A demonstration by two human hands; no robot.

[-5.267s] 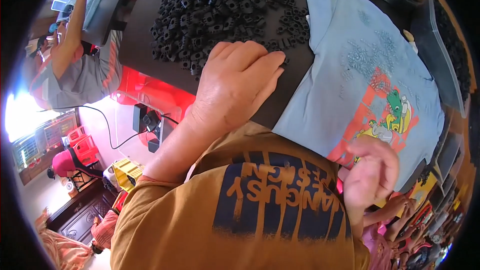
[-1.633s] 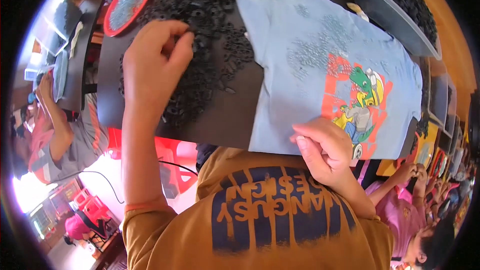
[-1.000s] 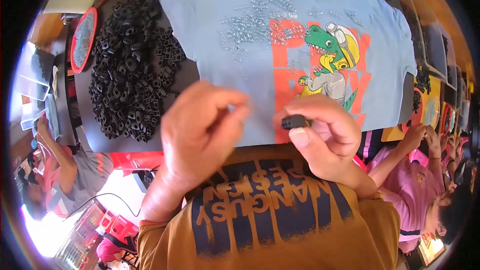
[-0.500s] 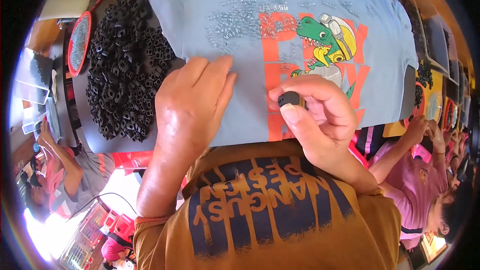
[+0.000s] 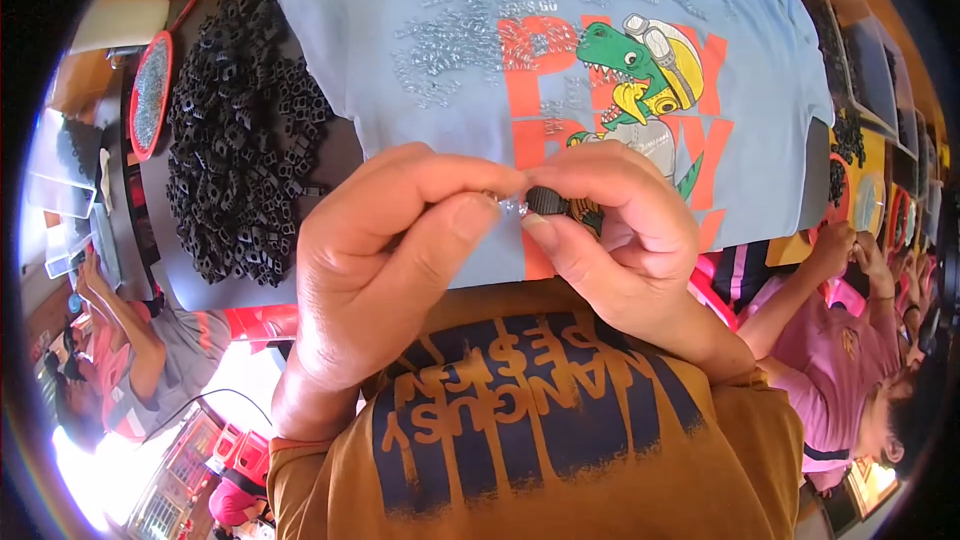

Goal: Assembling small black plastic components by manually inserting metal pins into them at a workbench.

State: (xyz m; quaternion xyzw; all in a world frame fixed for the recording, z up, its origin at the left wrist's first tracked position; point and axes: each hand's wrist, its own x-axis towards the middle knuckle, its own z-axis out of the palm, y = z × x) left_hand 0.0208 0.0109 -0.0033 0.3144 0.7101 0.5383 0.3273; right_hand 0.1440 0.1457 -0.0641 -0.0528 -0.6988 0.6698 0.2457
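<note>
Between the thumb and forefinger of my right hand is a small black plastic part with a ridged face. My left hand pinches a small shiny coil spring, held up against the black part's left side. Both hands meet over the near edge of a light blue T-shirt spread on the table. Many loose springs lie scattered on its upper part. Left of the shirt is a large heap of black plastic parts.
A red-rimmed tray of springs stands at the far left. Clear plastic bins sit beyond it, with more bins at the right. People work on both sides; one in a pink shirt sits at the right.
My left hand has moved from over the shirt to the right, bringing a spring to the black part. My right hand has shifted slightly left.
</note>
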